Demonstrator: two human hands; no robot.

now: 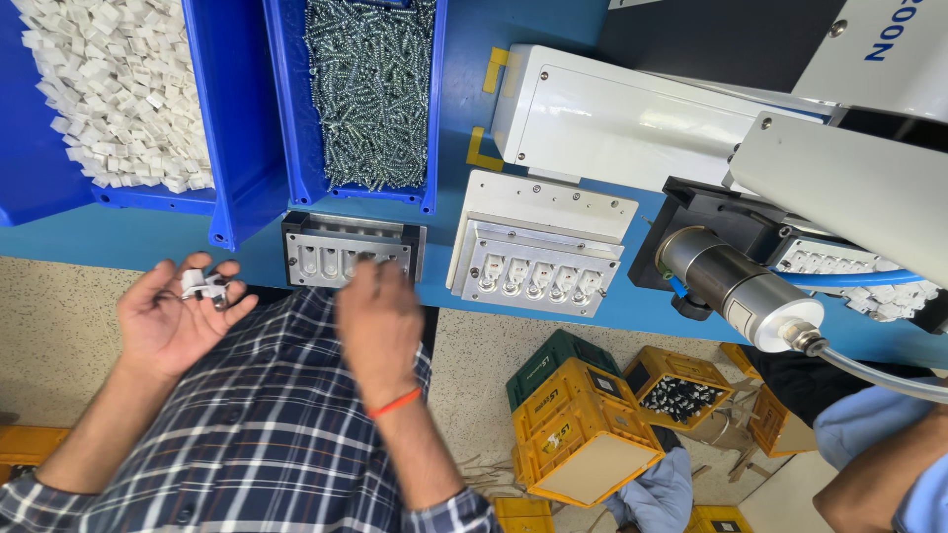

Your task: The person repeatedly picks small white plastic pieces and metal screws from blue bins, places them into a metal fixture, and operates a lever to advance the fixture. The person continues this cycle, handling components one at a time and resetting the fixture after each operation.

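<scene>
Blue bench: left hand (pixel 173 316) cups white clips (pixel 202 286); right hand (pixel 378 321), grip unclear, reaches metal jig (pixel 316 255).

Blue bin (pixel 237 118), white plastic pieces (pixel 118 89)
</scene>
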